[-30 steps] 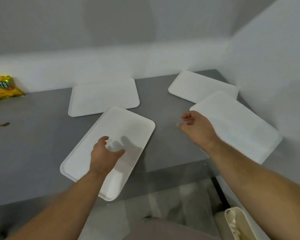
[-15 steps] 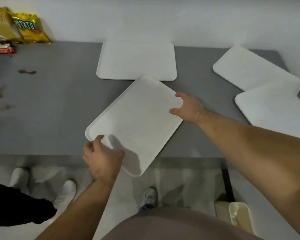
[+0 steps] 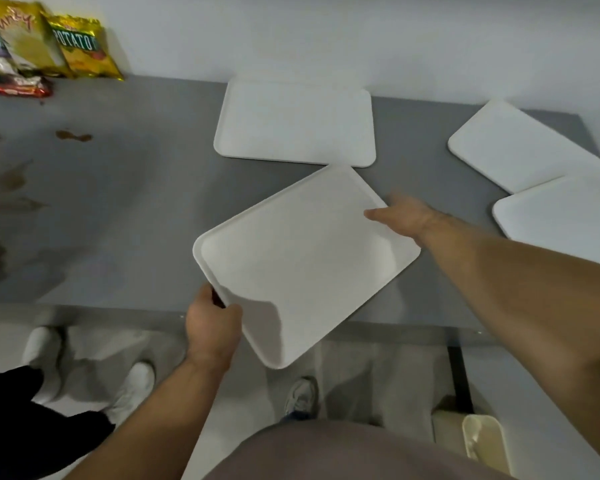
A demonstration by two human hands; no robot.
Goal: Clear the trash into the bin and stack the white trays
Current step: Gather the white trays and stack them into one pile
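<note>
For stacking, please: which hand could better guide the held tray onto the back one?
Probably right: the right hand holds the held tray nearest the back tray; left hand grips its near corner.

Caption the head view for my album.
Left hand and right hand hold a tray at the table edge; three other trays lie beyond.

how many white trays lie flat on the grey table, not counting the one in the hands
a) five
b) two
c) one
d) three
d: three lie flat on the table, namely the back tray by the wall, the far right tray and the near right tray. The held tray is between the left hand and the right hand.
</note>
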